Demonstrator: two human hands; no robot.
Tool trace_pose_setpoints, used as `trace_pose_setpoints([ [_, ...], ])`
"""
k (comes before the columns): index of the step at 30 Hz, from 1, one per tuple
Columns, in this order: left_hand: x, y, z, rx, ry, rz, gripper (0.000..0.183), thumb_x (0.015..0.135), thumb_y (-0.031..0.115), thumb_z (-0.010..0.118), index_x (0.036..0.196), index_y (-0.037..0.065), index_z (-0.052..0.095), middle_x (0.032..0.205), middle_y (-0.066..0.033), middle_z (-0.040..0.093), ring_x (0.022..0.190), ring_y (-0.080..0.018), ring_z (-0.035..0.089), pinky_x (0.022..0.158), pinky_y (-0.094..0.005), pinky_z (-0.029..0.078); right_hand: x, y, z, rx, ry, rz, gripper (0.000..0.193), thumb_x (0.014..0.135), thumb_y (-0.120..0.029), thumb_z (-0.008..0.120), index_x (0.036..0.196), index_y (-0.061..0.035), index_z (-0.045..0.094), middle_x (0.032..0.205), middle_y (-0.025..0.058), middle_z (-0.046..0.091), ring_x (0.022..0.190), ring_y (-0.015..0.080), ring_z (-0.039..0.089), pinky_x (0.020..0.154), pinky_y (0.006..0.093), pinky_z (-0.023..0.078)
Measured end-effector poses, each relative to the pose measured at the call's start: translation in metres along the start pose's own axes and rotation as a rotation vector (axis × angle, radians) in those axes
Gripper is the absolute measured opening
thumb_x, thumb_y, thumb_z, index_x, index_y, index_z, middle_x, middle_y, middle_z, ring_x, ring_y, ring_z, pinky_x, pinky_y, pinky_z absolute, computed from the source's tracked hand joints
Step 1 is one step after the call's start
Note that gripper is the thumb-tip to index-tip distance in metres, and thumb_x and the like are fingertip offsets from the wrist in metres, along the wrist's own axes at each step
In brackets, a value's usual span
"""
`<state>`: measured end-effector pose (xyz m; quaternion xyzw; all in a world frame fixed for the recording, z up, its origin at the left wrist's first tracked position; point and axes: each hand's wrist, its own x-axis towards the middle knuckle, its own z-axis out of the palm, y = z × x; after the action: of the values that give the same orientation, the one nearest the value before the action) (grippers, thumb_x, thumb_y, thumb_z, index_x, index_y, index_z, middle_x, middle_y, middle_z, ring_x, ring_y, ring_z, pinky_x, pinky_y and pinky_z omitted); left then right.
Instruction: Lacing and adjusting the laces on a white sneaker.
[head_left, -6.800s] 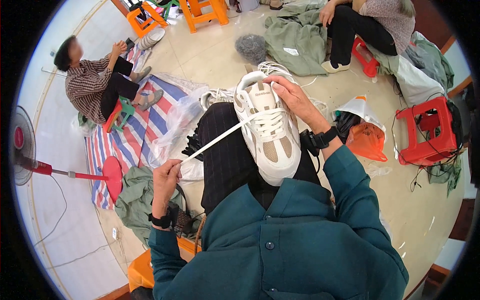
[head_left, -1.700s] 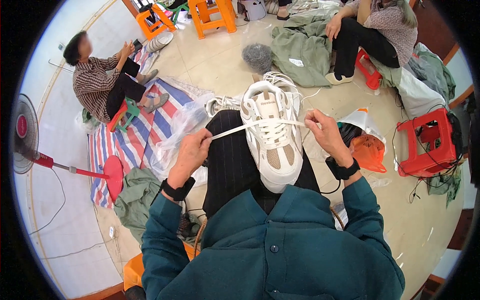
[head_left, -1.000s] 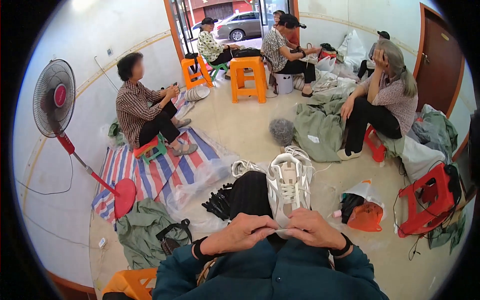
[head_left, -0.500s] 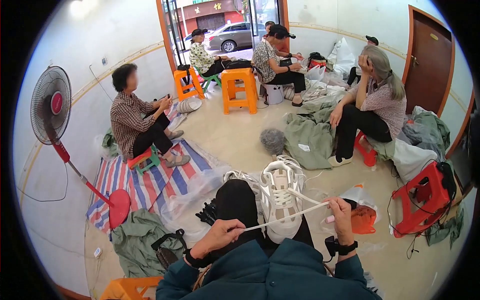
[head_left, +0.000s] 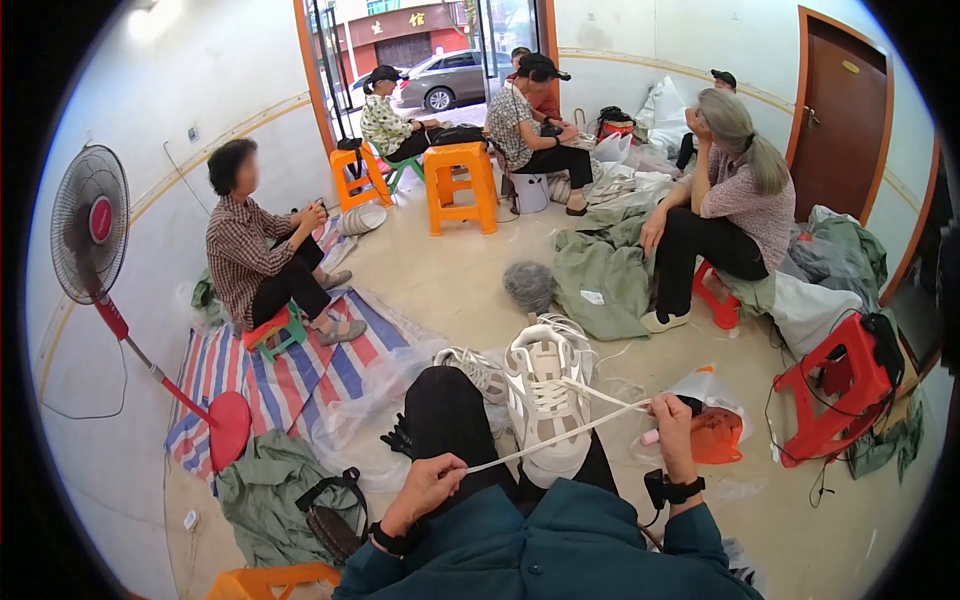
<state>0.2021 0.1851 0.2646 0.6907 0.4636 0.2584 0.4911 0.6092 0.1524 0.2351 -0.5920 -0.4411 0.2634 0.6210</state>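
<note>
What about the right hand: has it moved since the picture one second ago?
Yes, rightward. Against the orange bag on the floor, the right hand appears much nearer now; a second ago it was by the toe of the shoe.

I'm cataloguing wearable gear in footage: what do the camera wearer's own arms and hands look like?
Both arms have dark teal sleeves. The left hand and right hand are gloveless. There is a black left wristband and a black right wristband, the latter with a boxy black device and thin dark cable.
</note>
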Motion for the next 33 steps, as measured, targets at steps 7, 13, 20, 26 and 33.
trace_pose_setpoints([
  [7,-0.001,-0.012,0.001,-0.048,-0.006,-0.04,0.013,0.09,0.006,0.054,0.096,-0.003,0.061,0.071,-0.0036,0.06,0.064,-0.0092,0.057,0.059,-0.0233,0.047,-0.001,0.006,0.002,-0.175,0.043,-0.101,0.023,0.087,-0.018,0.057,0.077,0.0019,0.064,0.062,0.0044,0.056,0.06,0.0088,0.049,0.057,0.0246,0.039],
  [13,0.001,-0.019,0.0,-0.113,-0.005,-0.017,0.014,0.09,0.002,0.051,0.097,-0.005,0.06,0.074,-0.0061,0.061,0.063,-0.0101,0.057,0.058,-0.0232,0.048,-0.002,0.011,0.006,-0.237,0.039,-0.074,0.024,0.087,-0.02,0.058,0.079,0.0017,0.064,0.061,0.0062,0.055,0.057,0.0104,0.048,0.054,0.026,0.038],
  [20,0.001,-0.019,-0.002,-0.176,0.021,-0.124,0.008,0.087,0.002,0.058,0.092,-0.002,0.061,0.065,-0.0049,0.061,0.053,-0.0069,0.054,0.048,-0.0198,0.042,0.001,0.027,0.005,-0.289,0.04,-0.106,0.019,0.087,-0.018,0.058,0.083,0.0004,0.062,0.068,0.0097,0.063,0.061,0.0155,0.057,0.058,0.0287,0.044],
  [26,0.009,-0.002,0.006,-0.167,-0.001,-0.039,0.009,0.088,0.002,0.056,0.092,-0.004,0.06,0.068,-0.0058,0.062,0.054,-0.0085,0.055,0.05,-0.0216,0.045,-0.01,-0.01,0.02,-0.367,0.046,-0.198,0.014,0.084,-0.01,0.059,0.096,-0.0025,0.059,0.076,0.0101,0.062,0.061,0.0175,0.058,0.057,0.0294,0.045],
  [33,0.033,0.06,0.038,-0.008,-0.173,0.135,0.019,0.088,0.003,0.056,0.107,0.001,0.057,0.07,-0.0061,0.063,0.056,-0.0083,0.057,0.053,-0.0225,0.046,-0.058,-0.081,0.067,-0.195,-0.489,-0.131,0.025,0.084,-0.009,0.061,0.109,-0.0066,0.057,0.091,0.0127,0.061,0.068,0.0194,0.059,0.059,0.0294,0.046],
])
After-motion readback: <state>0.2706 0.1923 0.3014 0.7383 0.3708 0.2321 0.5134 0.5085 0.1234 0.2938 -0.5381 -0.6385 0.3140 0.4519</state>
